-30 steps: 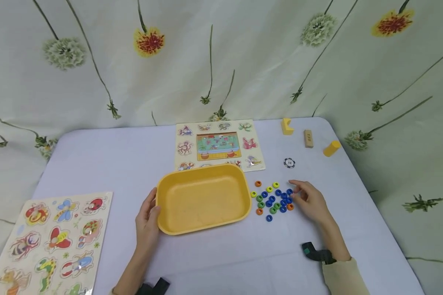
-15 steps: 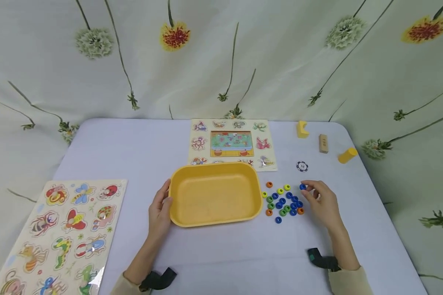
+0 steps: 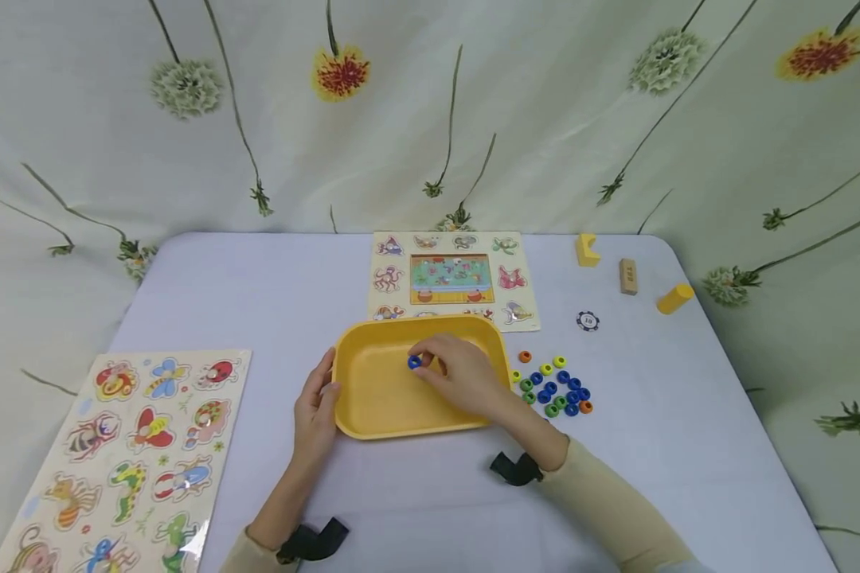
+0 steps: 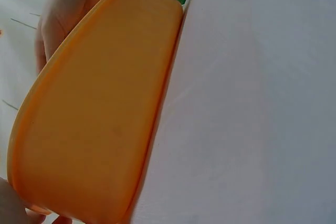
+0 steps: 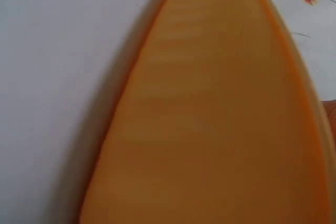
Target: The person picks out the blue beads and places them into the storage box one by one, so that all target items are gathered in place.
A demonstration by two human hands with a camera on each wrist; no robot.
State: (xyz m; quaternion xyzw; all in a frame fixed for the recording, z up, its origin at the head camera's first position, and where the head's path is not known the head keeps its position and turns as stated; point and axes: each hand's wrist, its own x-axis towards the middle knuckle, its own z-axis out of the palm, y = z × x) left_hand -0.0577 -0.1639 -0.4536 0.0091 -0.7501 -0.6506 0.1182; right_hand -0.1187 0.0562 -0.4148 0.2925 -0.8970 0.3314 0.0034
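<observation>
A blue bead (image 3: 415,362) is pinched between the thumb and forefinger of my right hand (image 3: 462,378), over the inside of a yellow tray (image 3: 373,430). My left hand (image 3: 317,410) grips the tray's left end, with the thumb at the rim. In the left wrist view the tray's side wall (image 4: 105,103) fills much of the picture, and my right hand (image 4: 79,9) shows above its rim. The right wrist view is mostly the tray's wall (image 5: 199,119); the bead is hidden there. Loose blue, green, yellow and orange beads (image 3: 551,387) lie right of the tray.
A sea-animal puzzle board (image 3: 450,278) lies behind the tray, partly covered by it. An insect puzzle board (image 3: 136,446) is at the left. Toward the back right are a poker chip (image 3: 588,321), a wooden block (image 3: 627,276), a yellow cylinder (image 3: 675,298) and a notched yellow block (image 3: 588,250).
My right hand has picked a blue bead from the pile and carried it left over the tray. The left hand keeps its grip on the tray. The head view has shifted slightly.
</observation>
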